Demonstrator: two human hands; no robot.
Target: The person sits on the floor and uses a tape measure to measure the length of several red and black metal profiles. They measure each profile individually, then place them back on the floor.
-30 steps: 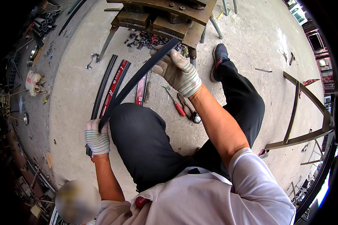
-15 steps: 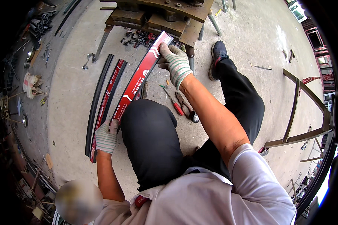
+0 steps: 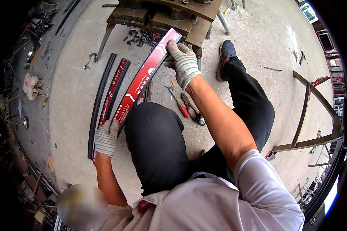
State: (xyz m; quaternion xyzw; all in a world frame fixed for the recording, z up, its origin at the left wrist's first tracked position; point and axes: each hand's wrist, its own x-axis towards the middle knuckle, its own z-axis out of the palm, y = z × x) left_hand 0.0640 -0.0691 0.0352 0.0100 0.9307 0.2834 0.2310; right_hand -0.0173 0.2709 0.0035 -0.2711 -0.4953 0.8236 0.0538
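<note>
A long, flat profile strip (image 3: 145, 74) covered in red printed film lies slantwise between my two gloved hands, raised above the floor. My left hand (image 3: 106, 139) is closed around its lower end, thumb on the red face. My right hand (image 3: 186, 66) pinches the upper end, thumb on top and fingers underneath. Beside it on the left, a narrower red-and-black strip (image 3: 115, 85) and a plain black strip (image 3: 101, 101) rest on the floor; my left hand covers part of the narrower one.
A heavy metal bench (image 3: 169, 23) stands ahead, small dark scraps (image 3: 142, 37) beneath it. Right of my knee lie a red-handled screwdriver (image 3: 184, 110), pliers (image 3: 189, 103) and a small round object (image 3: 201, 120). A metal frame (image 3: 316, 139) is at right, bundled profiles (image 3: 38, 27) at far left.
Both hands keep their hold on the red strip. Its upper part looks paler and shinier, as if tilted slightly. My left hand has shifted a little left and up.
</note>
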